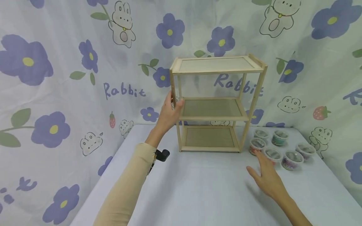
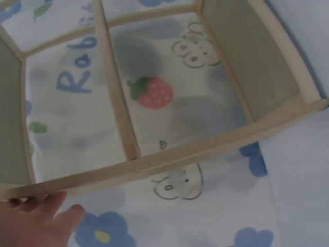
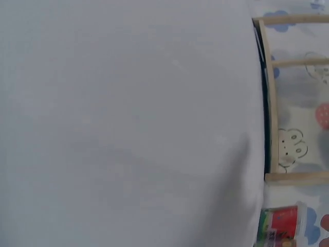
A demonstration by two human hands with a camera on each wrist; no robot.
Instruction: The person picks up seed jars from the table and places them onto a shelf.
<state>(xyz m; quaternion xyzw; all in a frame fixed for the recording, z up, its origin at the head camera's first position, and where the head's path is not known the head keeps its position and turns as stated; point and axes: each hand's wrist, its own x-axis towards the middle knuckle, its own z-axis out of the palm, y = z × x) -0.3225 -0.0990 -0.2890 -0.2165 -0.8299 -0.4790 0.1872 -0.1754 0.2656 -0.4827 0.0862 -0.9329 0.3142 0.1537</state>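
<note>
Plainly, the readable writing is on the printed cloth backdrop (image 1: 93,28): "Rabbit" in purple-blue script, once to the left of the wooden three-tier shelf (image 1: 210,108) and again behind its upper opening, where the right-hand posts cross some of the letters. Part of the same word shows through the frame in the left wrist view. The clear-lidded plastic tubs (image 1: 292,160), six in all, carry coloured labels; the right wrist view catches one red-and-green label (image 3: 281,224), its print too blurred to read. The shelf stands upright toward the back of the white-covered table (image 1: 209,188), and the tubs cluster on the table just beside its right end. From the lower left, the left arm, in a beige sleeve (image 1: 127,182), reaches forward and up, with a black device (image 1: 162,155) at the wrist. The left hand (image 1: 171,110) is clamped on the shelf's left front post around the height of the middle tier, fingers on the outer side and thumb on the inner. The right hand (image 1: 267,175) reaches in from the lower right, palm down, thumb and fingers spread apart and holding nothing. Its fingertips overlap the near edge of a reddish tub (image 1: 257,144); whether they touch it cannot be told.
</note>
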